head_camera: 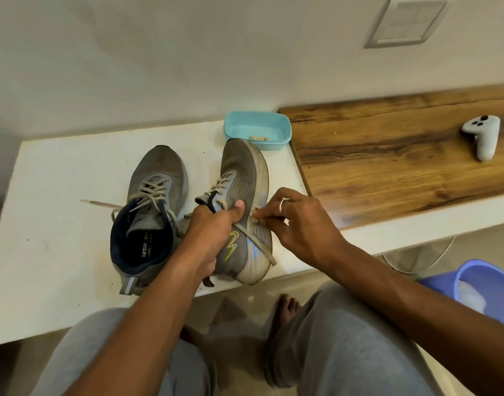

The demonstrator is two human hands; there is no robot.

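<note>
A grey shoe [245, 172] stands tipped on its side at the near edge of a white slab [59, 172], toe pointing far and its worn pale sole turned right. The left hand [213, 232] grips it at the collar, fingers curled into the opening and thumb pressed flat on the upper. The right hand [299, 224], a ring [282, 205] on one finger, pinches the lace [256, 241] between thumb and fingertips just beside the top eyelets. From that pinch a loose length of lace runs down across the side of the shoe towards the heel. Just to the left, a second shoe [156, 178] sits upright on its sole, partly laced, with one lace end trailing left over the slab. A teal tub [286, 135] stands at the far edge, right behind the held shoe's toe, with a few pale scraps inside. To the right lies a wooden board [388, 144], and a white controller [483, 135] rests on it, well apart from the shoes. A switch plate [410, 21] is set in the wall above. Near right, on the floor, stands a purple bucket [459, 270], with a pale cable [433, 262] beside it. A bare foot [285, 312] shows between knees in grey trousers.
</note>
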